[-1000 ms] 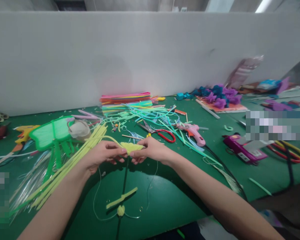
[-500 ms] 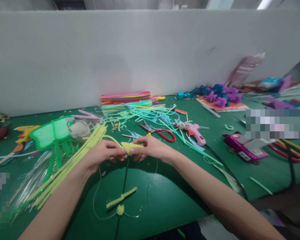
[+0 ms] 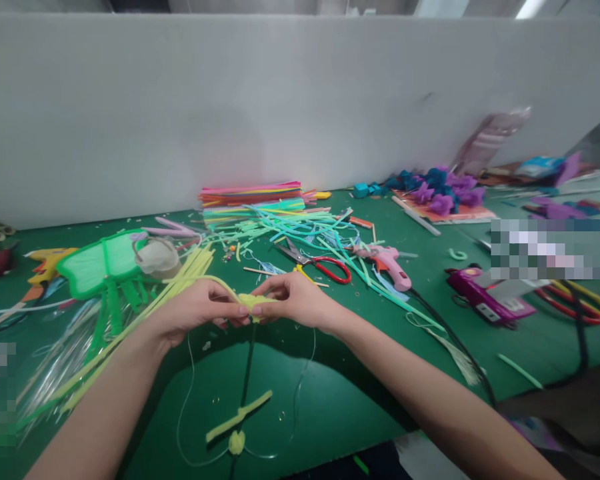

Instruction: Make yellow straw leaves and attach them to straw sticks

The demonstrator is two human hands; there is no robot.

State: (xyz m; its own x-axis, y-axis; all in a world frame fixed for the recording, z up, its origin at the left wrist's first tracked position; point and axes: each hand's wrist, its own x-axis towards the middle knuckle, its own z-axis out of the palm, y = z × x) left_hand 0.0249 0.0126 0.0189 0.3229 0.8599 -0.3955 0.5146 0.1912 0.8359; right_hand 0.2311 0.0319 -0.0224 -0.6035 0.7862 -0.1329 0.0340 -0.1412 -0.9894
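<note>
My left hand (image 3: 200,308) and my right hand (image 3: 300,301) meet over the green table, fingertips pinching a small yellow fuzzy pipe cleaner piece (image 3: 254,301) between them. A long yellow strand curves from it over my left hand. Below, a clear thread (image 3: 180,417) loops down to a yellow fuzzy ball (image 3: 237,442). Just above that ball, a short twisted yellow pipe cleaner (image 3: 239,417) lies slantwise across a thin dark line. Whether that line is a rod or a table seam, I cannot tell. Fingers partly cover the held piece.
Red-handled scissors (image 3: 330,268), a pink glue gun (image 3: 391,263) and heaped pipe cleaners (image 3: 300,223) lie beyond my hands. Leftward are a bundle of yellow pipe cleaners (image 3: 190,267), a green fuzzy shape (image 3: 97,263) and a yellow glue gun (image 3: 47,263). A purple device (image 3: 490,297) sits right.
Both hands stay pinched on the yellow piece, their fingers slightly shifted and the piece turned a little. The thread loop, short twisted pipe cleaner and yellow ball sit lower in view.
</note>
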